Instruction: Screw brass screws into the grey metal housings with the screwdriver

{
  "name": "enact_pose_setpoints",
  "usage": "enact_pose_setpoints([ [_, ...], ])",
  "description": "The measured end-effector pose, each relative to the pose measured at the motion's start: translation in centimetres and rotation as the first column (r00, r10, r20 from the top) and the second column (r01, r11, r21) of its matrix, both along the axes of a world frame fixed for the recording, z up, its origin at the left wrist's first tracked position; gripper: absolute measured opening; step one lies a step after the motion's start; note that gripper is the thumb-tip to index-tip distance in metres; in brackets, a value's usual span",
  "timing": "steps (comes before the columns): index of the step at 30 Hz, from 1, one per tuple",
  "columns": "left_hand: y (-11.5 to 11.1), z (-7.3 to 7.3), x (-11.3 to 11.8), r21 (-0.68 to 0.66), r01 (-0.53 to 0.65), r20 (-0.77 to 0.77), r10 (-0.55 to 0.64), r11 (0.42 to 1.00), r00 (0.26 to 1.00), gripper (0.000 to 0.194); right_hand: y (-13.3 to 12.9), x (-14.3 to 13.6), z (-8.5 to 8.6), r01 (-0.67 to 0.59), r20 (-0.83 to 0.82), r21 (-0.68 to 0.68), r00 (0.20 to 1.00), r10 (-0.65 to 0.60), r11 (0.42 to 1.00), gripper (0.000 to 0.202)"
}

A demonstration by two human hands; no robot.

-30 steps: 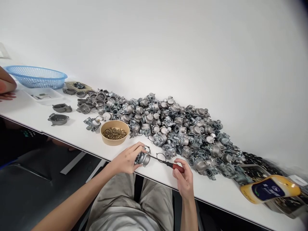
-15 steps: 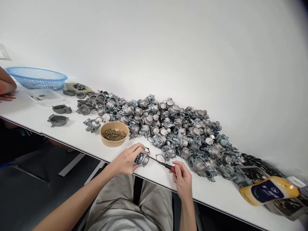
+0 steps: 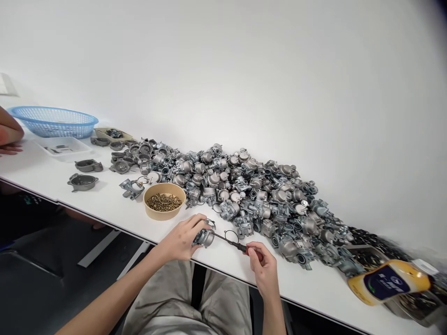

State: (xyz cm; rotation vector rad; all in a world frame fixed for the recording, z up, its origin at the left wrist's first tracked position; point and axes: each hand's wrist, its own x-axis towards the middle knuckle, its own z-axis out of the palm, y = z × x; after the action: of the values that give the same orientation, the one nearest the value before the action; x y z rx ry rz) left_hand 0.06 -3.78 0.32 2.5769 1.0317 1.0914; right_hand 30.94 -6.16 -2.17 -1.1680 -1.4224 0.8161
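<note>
My left hand (image 3: 183, 238) is closed round a grey metal carburetor (image 3: 205, 238) at the front edge of the white table. In my right hand (image 3: 264, 266) is a screwdriver with a red and black handle (image 3: 254, 253); its dark shaft (image 3: 225, 239) points left, its tip at the carburetor. The exact contact is too small to tell. Behind the shaft a thin black ring gasket (image 3: 231, 236) lies on the table. Left of it stands a tan bowl (image 3: 164, 214) of brass-coloured screws (image 3: 163, 202).
A large heap of carburetors (image 3: 244, 186) fills the back. Loose metal bowls (image 3: 83, 182), a clear tray (image 3: 63, 148) and a blue basket (image 3: 56, 122) stand left, near another person's hand (image 3: 10, 149). A yellow bottle (image 3: 389, 281) lies right over a metal tray (image 3: 415, 307).
The view has tilted slightly, so the table's contents sit a little lower at the left. Both hands keep their hold, and the screwdriver remains at the carburetor.
</note>
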Motion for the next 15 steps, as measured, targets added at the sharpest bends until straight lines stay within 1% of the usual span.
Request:
enact_pose_setpoints([
  [4, -0.1, 0.1, 0.0, 0.033, -0.009, -0.008, 0.009, 0.999, 1.0, 0.053, 0.1, -0.1, 0.0, -0.066, -0.096, -0.064, 0.994, 0.06, 0.996, 0.037],
  [7, 0.0, 0.0, 0.1, 0.086, 0.002, -0.024, 0.0, 0.996, 1.0, 0.056, 0.1, -0.3, 0.0, -0.08, -0.154, -0.088, 0.986, 0.066, 0.993, 0.039],
  [10, 0.0, 0.0, 0.3, 0.195, -0.005, -0.028, 0.011, 0.981, 1.0, 0.058, 0.1, -0.5, 0.0, -0.066, -0.201, -0.059, 0.978, 0.053, 0.996, 0.039],
  [12, 0.1, 0.3, 0.2, 0.267, -0.032, -0.021, 0.039, 0.963, 0.999, 0.057, 0.1, -0.4, -0.2, -0.041, -0.233, -0.022, 0.972, 0.035, 0.999, 0.038],
  [15, 0.7, 1.6, -0.9, 0.313, -0.102, 0.023, 0.1, 0.944, 0.995, 0.052, 0.2, -0.3, -0.2, 0.031, -0.272, 0.032, 0.962, -0.022, 0.999, 0.038],
])
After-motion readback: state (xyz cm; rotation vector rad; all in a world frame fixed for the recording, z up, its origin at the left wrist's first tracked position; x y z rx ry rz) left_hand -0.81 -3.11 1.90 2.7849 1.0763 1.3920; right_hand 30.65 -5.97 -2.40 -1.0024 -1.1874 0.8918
